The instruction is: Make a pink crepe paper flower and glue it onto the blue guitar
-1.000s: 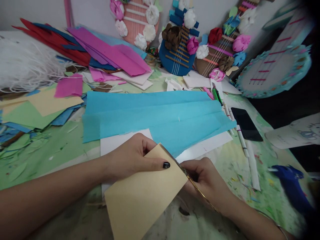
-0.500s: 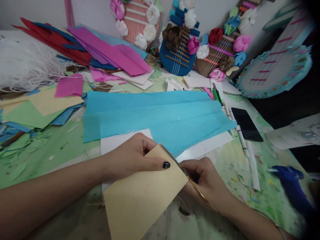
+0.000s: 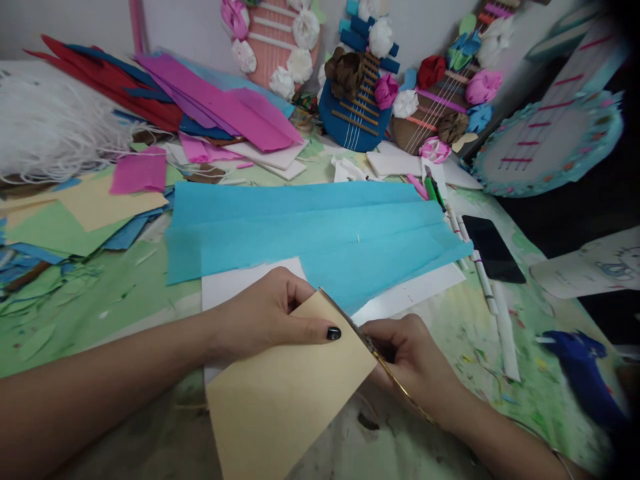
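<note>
Pinched under the thumb of my left hand is a pale yellow sheet of card, its upper corner pointing away from me. My right hand is closed around a pair of scissors with a gold-coloured handle. The scissor blades lie along the card's right edge, near my left thumb. Most of the grip is hidden behind my right fingers. Beyond both hands a wide strip of turquoise crepe paper rests over white sheets.
Paper scraps, white string and folded crepe paper crowd the left. Paper guitars lean along the back. On the right are a phone, a white cup, white sticks and a blue glue gun.
Almost nothing differs. The card and my left thumb have shifted very slightly, with the scissors still at the card's edge.
</note>
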